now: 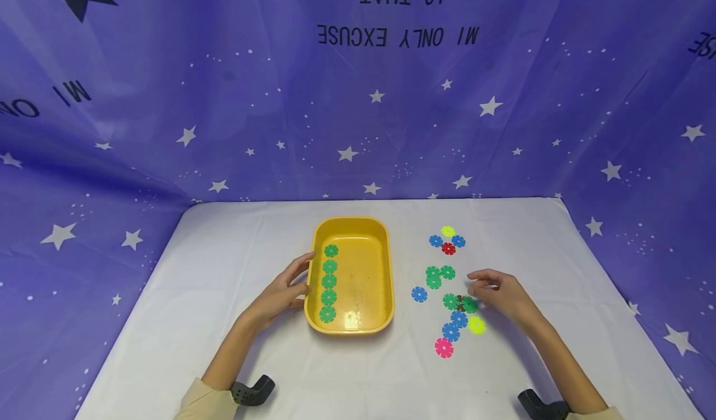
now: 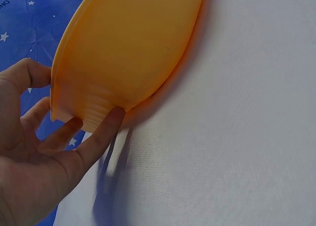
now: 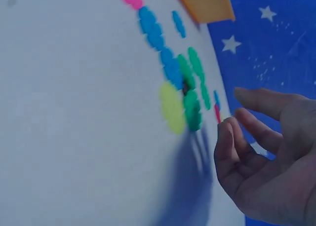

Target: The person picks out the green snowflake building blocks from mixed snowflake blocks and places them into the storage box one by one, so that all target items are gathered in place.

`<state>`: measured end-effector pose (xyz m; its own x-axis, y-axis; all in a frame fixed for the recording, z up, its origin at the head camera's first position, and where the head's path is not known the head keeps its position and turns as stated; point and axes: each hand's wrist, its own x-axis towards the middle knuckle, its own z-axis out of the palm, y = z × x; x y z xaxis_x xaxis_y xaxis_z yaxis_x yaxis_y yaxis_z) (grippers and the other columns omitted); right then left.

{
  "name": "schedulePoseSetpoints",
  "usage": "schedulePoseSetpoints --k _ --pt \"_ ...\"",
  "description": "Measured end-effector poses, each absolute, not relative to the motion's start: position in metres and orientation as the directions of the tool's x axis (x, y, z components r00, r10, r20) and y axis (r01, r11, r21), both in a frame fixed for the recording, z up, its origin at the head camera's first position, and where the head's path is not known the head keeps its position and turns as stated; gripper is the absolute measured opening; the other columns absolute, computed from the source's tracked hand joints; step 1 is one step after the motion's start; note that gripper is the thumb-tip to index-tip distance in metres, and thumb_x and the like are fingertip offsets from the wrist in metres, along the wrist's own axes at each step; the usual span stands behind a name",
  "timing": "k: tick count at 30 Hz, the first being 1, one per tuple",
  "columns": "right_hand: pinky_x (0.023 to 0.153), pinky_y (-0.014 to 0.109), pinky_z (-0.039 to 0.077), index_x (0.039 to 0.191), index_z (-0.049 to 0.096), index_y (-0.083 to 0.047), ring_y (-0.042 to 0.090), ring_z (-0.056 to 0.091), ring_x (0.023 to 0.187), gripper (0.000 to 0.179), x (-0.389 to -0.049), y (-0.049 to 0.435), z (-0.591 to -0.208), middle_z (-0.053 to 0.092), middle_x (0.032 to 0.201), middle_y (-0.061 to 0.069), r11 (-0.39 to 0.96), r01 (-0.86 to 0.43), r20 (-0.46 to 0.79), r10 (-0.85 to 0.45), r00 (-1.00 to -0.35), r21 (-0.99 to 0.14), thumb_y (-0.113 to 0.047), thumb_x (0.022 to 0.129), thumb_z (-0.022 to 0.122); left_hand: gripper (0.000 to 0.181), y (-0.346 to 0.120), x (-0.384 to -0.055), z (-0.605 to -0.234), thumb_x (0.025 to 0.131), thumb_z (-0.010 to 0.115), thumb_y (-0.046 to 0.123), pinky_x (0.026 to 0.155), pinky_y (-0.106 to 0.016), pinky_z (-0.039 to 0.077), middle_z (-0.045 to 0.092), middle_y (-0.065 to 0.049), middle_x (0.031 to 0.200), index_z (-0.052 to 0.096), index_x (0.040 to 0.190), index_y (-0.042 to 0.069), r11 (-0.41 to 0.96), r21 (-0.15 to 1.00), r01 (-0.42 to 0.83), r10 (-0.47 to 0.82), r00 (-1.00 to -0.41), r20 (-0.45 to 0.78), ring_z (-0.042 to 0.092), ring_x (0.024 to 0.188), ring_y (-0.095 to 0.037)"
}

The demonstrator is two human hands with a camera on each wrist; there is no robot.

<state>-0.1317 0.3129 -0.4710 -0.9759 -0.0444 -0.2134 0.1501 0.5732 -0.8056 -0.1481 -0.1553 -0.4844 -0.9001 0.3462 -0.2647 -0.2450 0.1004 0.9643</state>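
My left hand [image 1: 279, 294] is at the left side of a yellow plastic tray [image 1: 390, 277], its spread fingertips touching the outer wall [image 2: 126, 43]. Inside the tray, a column of several green notched discs [image 1: 329, 281] lies along the left wall. To the right, my right hand [image 1: 503, 292] hovers with loosely bent fingers and nothing between them. Nearest to it is a dark green disc [image 1: 470, 305], beside a small brown piece [image 1: 460, 303] and another green disc [image 1: 450, 301]. A yellow disc [image 3: 172, 107] lies just below these in the head view.
Blue discs [image 1: 450, 332] lead down to a pink disc [image 1: 444, 348]. Three green discs [image 1: 433, 281] cluster above, with a lone blue disc [image 1: 419, 294] to their left. Farther back, a red disc [image 1: 449, 248] sits among blue and yellow ones. A starry purple cloth [image 1: 347, 97] backs the white table [image 1: 252, 233].
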Motion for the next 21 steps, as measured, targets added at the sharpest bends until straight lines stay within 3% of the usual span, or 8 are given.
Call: schedulePoseSetpoints --k 6,21 --pt "0.069 0.027 0.051 0.121 0.067 -0.002 0.022 0.056 0.090 0.040 -0.121 0.320 -0.490 0.064 0.102 0.007 0.638 0.127 -0.235 -0.087 -0.968 -0.759 -0.021 0.087 0.076 0.078 -0.155 -0.148 -0.484 0.088 0.057 0.002 0.093 -0.046 0.053 0.016 -0.017 0.163 0.028 0.158 0.020 0.110 0.960 -0.256 0.336 -0.900 -0.279 0.035 0.139 -0.046" --pt "0.069 0.034 0.045 0.104 0.067 -0.001 0.021 0.051 0.082 0.024 -0.125 0.316 -0.489 0.057 0.089 0.004 0.703 0.079 -0.226 -0.118 -0.967 -0.707 -0.015 0.086 0.075 0.078 -0.156 -0.148 -0.485 0.089 0.058 0.004 0.094 -0.046 0.053 0.016 -0.015 0.164 0.028 0.158 0.023 0.120 0.959 -0.257 0.340 -0.897 -0.283 0.041 0.136 -0.042"
